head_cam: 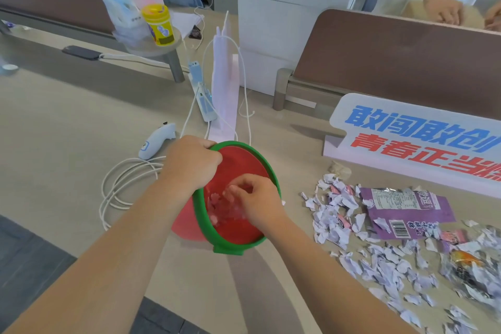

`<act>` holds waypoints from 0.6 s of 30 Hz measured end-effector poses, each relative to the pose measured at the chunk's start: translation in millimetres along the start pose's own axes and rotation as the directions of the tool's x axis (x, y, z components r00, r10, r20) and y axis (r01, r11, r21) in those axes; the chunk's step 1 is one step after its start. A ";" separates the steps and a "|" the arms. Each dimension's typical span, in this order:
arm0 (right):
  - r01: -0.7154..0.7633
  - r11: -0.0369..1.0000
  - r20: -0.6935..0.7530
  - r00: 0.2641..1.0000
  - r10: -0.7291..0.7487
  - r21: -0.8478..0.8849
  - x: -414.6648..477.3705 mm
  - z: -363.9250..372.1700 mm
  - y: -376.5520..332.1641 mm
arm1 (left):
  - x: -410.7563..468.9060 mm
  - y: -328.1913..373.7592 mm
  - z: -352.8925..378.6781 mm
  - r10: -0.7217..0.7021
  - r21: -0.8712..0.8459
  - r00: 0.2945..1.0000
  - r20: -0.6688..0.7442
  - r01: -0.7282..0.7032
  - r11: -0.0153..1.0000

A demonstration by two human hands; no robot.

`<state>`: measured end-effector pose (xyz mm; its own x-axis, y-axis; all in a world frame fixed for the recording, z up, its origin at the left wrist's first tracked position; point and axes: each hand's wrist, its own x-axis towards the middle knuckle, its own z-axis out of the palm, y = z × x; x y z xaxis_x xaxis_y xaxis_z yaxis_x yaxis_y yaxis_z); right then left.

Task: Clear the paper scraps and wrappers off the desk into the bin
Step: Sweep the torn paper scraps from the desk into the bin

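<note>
Inside round red bin (244,228), crumpled scraps (225,209)

light: bright, even, from overhead
shadows: soft, short ones on the desk (67,122) beneath both forearms
glare: none strong
distortion: wide-angle bending at the edges
blur: right hand (257,200) fingers smeared
</note>
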<state>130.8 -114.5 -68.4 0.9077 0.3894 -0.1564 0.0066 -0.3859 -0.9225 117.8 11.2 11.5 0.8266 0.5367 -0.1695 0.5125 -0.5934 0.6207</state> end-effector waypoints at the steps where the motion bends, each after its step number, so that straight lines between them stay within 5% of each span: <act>1: -0.039 0.998 -0.034 0.999 0.041 0.039 -1.3 1.4 2.9 | 0.5 -0.6 -0.6 -0.006 -0.006 1.000 -0.005 0.006 1.000; 6: -0.154 0.987 -0.254 0.953 0.162 0.054 0.5 0.3 0.0 | -2.9 -2.3 -0.3 -0.002 -0.017 1.000 0.004 0.002 1.000; 8: -0.163 0.985 -0.190 0.967 0.172 0.061 2.4 1.4 -6.4 | -4.0 -0.1 1.6 -0.005 -0.022 1.000 0.012 0.006 1.000; 10: -0.115 0.986 -0.048 0.993 0.110 -0.121 6.2 7.2 -4.3 | -4.0 3.0 5.0 0.005 -0.019 1.000 0.006 -0.005 1.000; 13: 0.096 0.952 0.155 0.987 -0.052 -0.292 6.3 10.2 -1.8 | -4.6 8.3 9.3 0.008 0.014 1.000 0.025 -0.009 1.000; 15: 0.196 0.971 0.002 0.980 -0.198 -0.137 2.7 -8.3 3.9 | -4.4 11.8 12.4 0.025 0.041 0.999 0.043 -0.027 0.999; 18: 0.068 0.996 -0.518 0.850 -0.092 -0.065 8.2 -57.4 47.7 | -1.6 16.1 15.4 0.048 0.096 0.997 0.058 -0.053 0.994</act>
<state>162.6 -177.7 -93.5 0.9886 -0.0667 0.1350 0.0959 -0.4124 -0.9060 128.4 -8.5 10.0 0.8623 0.4717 -0.1839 0.4876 -0.6758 0.5528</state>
